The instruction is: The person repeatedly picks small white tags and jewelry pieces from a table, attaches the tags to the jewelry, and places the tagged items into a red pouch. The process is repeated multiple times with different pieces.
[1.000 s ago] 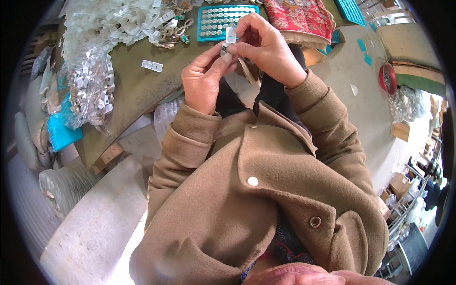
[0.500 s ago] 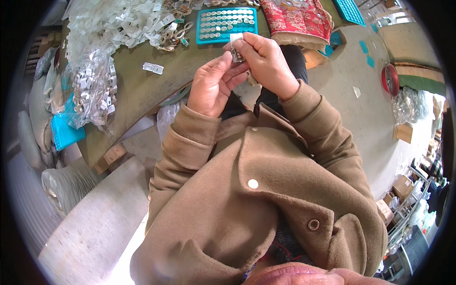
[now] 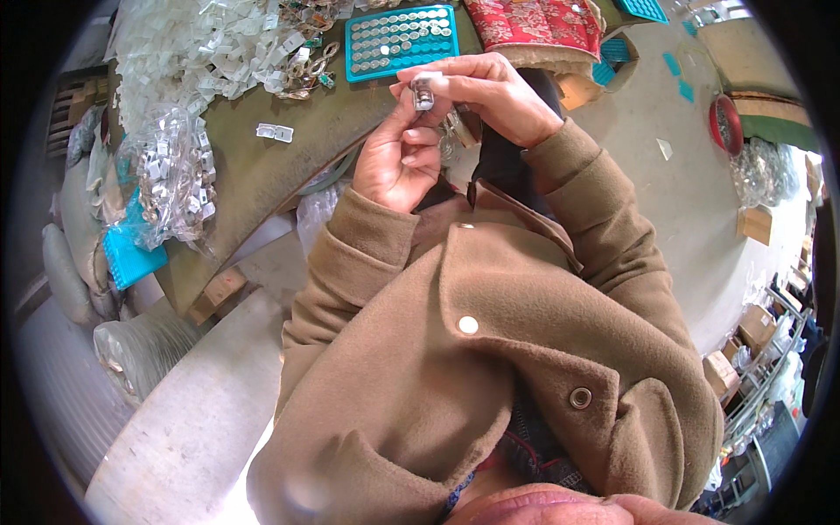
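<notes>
Close to the table's front edge, a small clear plastic case [image 3: 423, 94] with a white part at its top is held up between my hands. My left hand [image 3: 398, 166] pinches it from below with thumb and fingertips, the other fingers curled toward the palm. My right hand [image 3: 503, 94] comes from the right, its thumb and fingers closed at the white upper part. What is inside the case is too small to make out. Just beyond stands a turquoise tray [image 3: 430, 52] with rows of round silver button cells. A similar white-and-clear case [image 3: 275, 132] lies on the table to the left.
A large heap of clear and white plastic pieces [image 3: 175, 52] covers the far left of the green table [image 3: 236, 166]. Near it are a plastic bag of small parts [image 3: 175, 171] and tangled strands [image 3: 306, 74]. A red patterned cloth [image 3: 534, 31] lies right of the tray.
My right fingers have shifted from gripping over the case to a flatter, stretched pinch at its white part. My left fingers have curled in more. The whole view has shifted slightly.
</notes>
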Motion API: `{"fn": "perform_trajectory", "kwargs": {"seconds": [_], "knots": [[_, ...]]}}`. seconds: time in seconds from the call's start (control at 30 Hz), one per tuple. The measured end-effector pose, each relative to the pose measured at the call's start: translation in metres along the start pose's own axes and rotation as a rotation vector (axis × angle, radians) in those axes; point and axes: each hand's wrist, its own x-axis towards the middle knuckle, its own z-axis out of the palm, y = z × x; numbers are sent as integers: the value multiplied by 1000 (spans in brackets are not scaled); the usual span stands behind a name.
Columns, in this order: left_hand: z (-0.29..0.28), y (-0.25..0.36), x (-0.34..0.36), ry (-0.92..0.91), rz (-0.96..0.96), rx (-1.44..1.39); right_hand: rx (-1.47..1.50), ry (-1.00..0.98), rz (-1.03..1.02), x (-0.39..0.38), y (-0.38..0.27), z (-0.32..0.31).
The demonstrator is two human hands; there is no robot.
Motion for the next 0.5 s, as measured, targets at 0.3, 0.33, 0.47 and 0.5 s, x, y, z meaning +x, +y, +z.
{"fn": "perform_trajectory", "kwargs": {"seconds": [0.3,0.33,0.47,0.5], "knots": [[19,-7,8,75,-51,16,-982,110,-520,-6,-4,-6],[23,-7,8,74,-60,92,-986,114,-553,-7,-4,-9],[35,-4,10,187,-21,282,-1024,133,-551,-15,-10,-18],[35,-8,10,136,16,349,-1033,148,-562,-19,-10,-18]]}}
